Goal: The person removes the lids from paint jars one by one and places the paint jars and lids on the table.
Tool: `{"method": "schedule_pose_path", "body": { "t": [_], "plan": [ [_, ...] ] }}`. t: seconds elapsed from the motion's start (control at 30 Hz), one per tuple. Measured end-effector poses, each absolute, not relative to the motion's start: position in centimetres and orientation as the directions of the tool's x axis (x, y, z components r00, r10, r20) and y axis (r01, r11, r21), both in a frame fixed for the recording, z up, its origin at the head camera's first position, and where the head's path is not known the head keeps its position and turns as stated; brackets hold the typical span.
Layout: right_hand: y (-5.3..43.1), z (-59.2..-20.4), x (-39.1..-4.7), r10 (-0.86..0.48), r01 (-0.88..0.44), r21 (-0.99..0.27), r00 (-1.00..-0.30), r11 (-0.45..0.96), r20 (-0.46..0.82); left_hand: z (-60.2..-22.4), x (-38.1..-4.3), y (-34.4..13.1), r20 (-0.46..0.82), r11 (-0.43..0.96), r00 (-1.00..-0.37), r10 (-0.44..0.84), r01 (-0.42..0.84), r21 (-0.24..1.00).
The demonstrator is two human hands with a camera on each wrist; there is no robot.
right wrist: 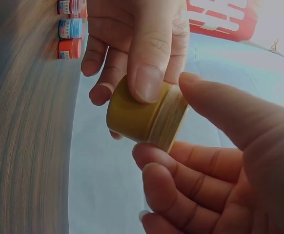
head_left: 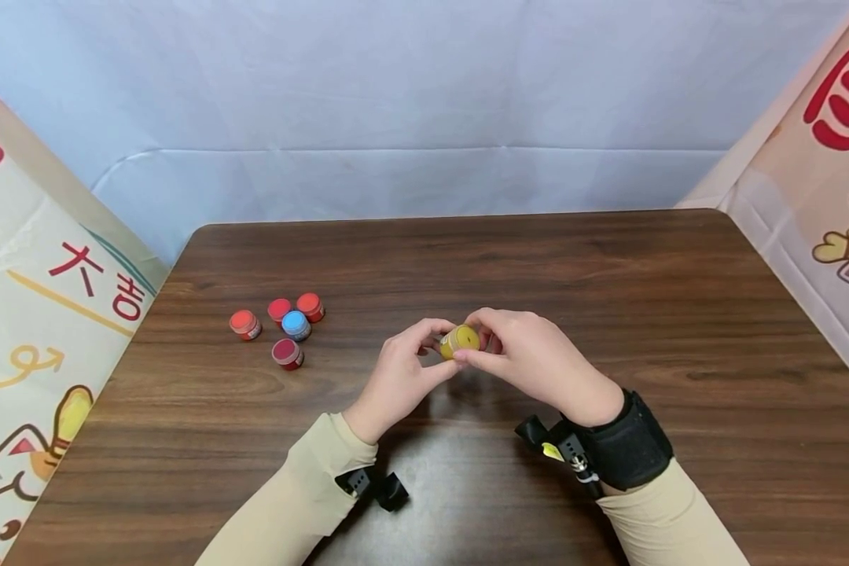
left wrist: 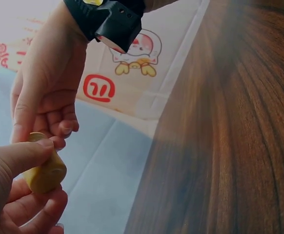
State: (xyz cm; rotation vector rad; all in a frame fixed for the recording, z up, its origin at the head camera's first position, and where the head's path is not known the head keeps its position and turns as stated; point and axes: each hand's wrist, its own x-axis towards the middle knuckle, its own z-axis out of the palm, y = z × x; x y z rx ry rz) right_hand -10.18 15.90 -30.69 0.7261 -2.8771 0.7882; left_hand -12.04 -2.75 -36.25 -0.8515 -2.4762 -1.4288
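Observation:
A small yellow screw-top jar (head_left: 458, 341) is held tilted between both hands, above the middle of the table. My left hand (head_left: 405, 368) pinches its body with thumb and fingers. The right wrist view shows the ribbed lid (right wrist: 167, 117) toward my right hand (head_left: 531, 354), whose thumb and fingertips grip its rim. The lid sits on the jar. In the left wrist view, the left thumb lies across the yellow jar (left wrist: 47, 170), and the right hand (left wrist: 49, 87) reaches in from above.
To the left on the dark wooden table (head_left: 608, 283) stand several similar jars: a blue jar (head_left: 296, 325), a dark red jar (head_left: 287, 354), an orange-red jar (head_left: 245, 324) apart at the left, and two more reddish jars (head_left: 310, 306) behind. A pale cloth (head_left: 424, 102) hangs behind the table.

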Motion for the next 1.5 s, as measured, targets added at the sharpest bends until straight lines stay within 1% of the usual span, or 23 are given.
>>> {"method": "schedule_pose_path", "body": {
  "t": [0.2,0.4,0.63,0.9,1.17,1.5],
  "plan": [
    [15.54,-31.09,-9.91,-0.427,-0.47,-0.441,-0.882,0.764,0.199,-36.47,-11.71,-2.95,0.378,0.384,-0.833,0.404,0.53,0.756],
    [15.36,-31.12,-9.85,-0.417,-0.475,-0.423,-0.88,0.772,0.227,-36.33,-11.73,-2.85,0.406,0.363,-0.812,0.419,0.56,0.745],
    [15.56,-31.03,-10.27,-0.406,-0.461,-0.45,-0.887,0.765,0.22,-36.15,-12.06,-2.51,0.428,0.349,-0.808,0.404,0.569,0.745],
    [15.73,-30.99,-10.29,-0.407,-0.46,-0.457,-0.888,0.761,0.215,-36.02,-12.04,-2.48,0.416,0.351,-0.809,0.416,0.565,0.747],
    [15.51,-30.93,-10.27,-0.418,-0.449,-0.479,-0.891,0.754,0.177,-35.96,-11.93,-2.66,0.409,0.373,-0.808,0.423,0.567,0.734],
    [15.72,-30.7,-10.0,-0.422,-0.458,-0.486,-0.886,0.744,0.19,-35.83,-11.76,-2.58,0.411,0.377,-0.809,0.42,0.567,0.732]
  ]
}}
